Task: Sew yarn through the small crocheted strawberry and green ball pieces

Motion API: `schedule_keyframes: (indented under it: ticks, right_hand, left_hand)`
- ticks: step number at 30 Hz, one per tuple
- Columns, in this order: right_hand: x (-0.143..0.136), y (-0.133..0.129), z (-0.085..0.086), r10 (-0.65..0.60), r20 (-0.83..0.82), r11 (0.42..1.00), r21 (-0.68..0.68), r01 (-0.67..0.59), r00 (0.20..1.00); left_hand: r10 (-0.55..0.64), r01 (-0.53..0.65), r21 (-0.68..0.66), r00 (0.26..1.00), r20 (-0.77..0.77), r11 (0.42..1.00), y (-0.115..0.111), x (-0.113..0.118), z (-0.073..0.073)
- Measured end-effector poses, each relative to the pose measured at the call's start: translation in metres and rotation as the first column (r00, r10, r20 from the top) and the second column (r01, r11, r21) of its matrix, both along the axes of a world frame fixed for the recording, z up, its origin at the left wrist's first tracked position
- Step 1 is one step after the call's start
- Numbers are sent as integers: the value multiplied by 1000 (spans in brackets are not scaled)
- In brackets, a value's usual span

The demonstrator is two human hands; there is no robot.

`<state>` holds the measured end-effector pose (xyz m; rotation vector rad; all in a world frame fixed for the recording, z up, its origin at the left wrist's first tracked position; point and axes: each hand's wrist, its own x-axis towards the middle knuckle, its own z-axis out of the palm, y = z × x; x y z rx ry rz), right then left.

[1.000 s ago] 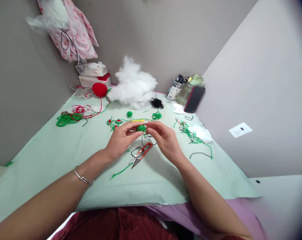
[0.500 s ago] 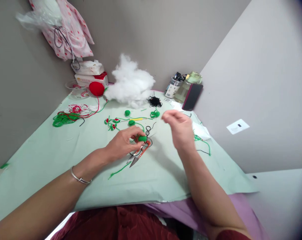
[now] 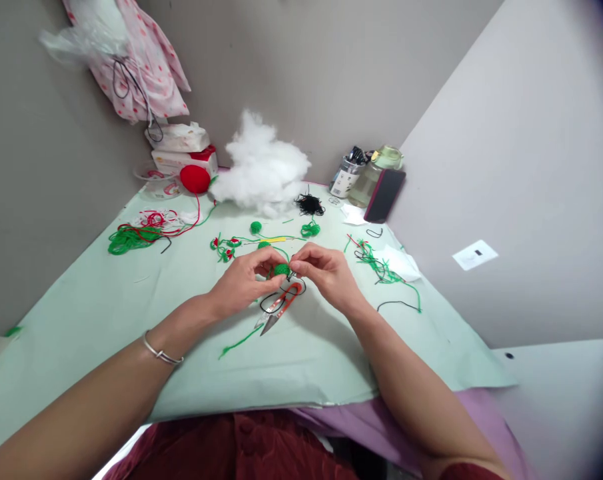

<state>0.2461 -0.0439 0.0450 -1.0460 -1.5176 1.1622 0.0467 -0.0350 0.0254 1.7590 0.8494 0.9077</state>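
My left hand [image 3: 244, 277] pinches a small green crocheted ball [image 3: 282, 269] between thumb and fingertips. At the ball's right side, my right hand [image 3: 328, 270] has thumb and forefinger pressed together; what sits between them is too small to make out. Black yarn [image 3: 268, 307] hangs from the ball and loops over the table below. Beneath my hands lie thread snips [image 3: 292, 291] with orange handles, blades toward me. A green yarn end [image 3: 241, 342] rests beside their tips. Just behind my left fingers another green ball [image 3: 264, 245] is partly hidden.
White stuffing [image 3: 264, 167] is heaped at the back. Black yarn [image 3: 310, 205], a green ball [image 3: 256, 227] and small red-and-green pieces [image 3: 226, 250] lie before it. Tangled scraps [image 3: 381, 267] are on the right, near a phone [image 3: 385, 195] and a bottle [image 3: 368, 180]. Green yarn [image 3: 131, 239] lies left.
My right hand has come down and left from above the table to the green ball, uncovering the yarn scraps on the right. My left hand keeps its hold on the ball, nearly in place.
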Motion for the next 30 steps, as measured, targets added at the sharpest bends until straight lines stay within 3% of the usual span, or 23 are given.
schedule_keyframes:
  ticks: [8, 11, 13, 15, 17, 19, 20, 22, 24, 25, 26, 28, 30]
  right_hand:
    - [-13, -2, 0, -81, -64, 995, 55, 85, 995]
    - [4, 11, -2, -119, -125, 992, 21, 123, 985]
    - [21, 22, -1, -252, -266, 966, -6, 260, 931]
    - [32, 28, 1, -327, -349, 945, -88, 316, 878]
    - [31, 27, 5, -278, -345, 956, -190, 223, 897]
    - [24, 22, 10, -141, -305, 962, -266, 58, 942]
    - [23, 19, 13, -71, -277, 958, -285, -12, 958]
    - [33, 17, 22, -17, -208, 966, -255, -38, 978]
    - [66, 16, 33, -168, -165, 984, -78, 157, 972]
    - [89, 15, 39, -288, -176, 951, 63, 303, 941]
    - [114, 14, 44, -410, -232, 865, 209, 457, 882]
    - [158, 12, 52, -472, -282, 802, 257, 539, 835]
    - [180, 12, 53, -536, -348, 746, 233, 624, 769]
  left_hand:
    - [40, -41, -23, 999, -28, 999, 1, -1, 9]
    - [11, -13, -45, 999, -39, 999, 0, -3, 7]
    - [-9, 7, -62, 999, -32, 998, 0, -2, 6]
    - [-34, 33, -70, 999, -14, 997, 0, -1, 4]
    - [-60, 60, -60, 998, -3, 996, 0, 0, 3]
    - [-76, 76, -12, 997, -29, 997, 3, -2, 2]
    - [-71, 72, 21, 996, -55, 997, 5, -4, 2]
    - [-29, 40, 97, 993, -117, 994, 11, -13, 2]
    - [43, -14, 171, 985, -166, 985, 21, -26, 3]
    - [89, -48, 210, 978, -188, 976, 26, -34, 3]
    - [153, -99, 254, 967, -203, 962, 31, -41, 3]
    - [269, -184, 316, 930, -250, 931, 39, -52, 3]
    - [336, -240, 343, 907, -256, 908, 43, -57, 3]
